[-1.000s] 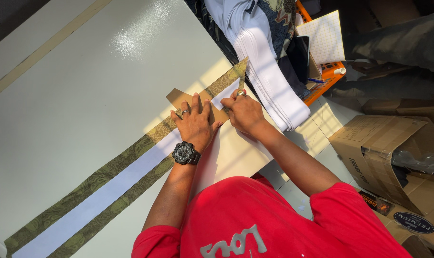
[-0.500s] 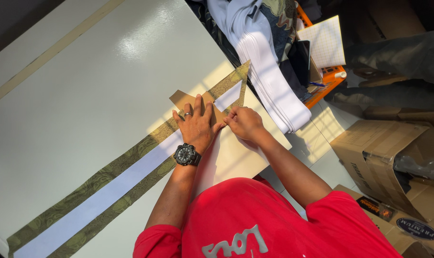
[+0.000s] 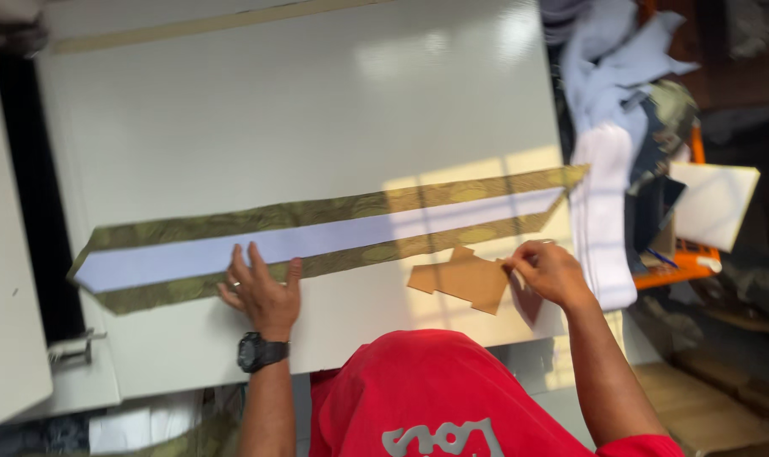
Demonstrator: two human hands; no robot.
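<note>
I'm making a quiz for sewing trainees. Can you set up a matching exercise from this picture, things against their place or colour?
Things:
1. left hand
2. right hand
3. white strip
4. watch

Places or colours:
A. black, on the left wrist
B. flat on the green fabric's near edge
C. pinching the brown card
D. lying along the middle of the green fabric

Pairs: 1-B, 2-C, 3-D, 4-A
</note>
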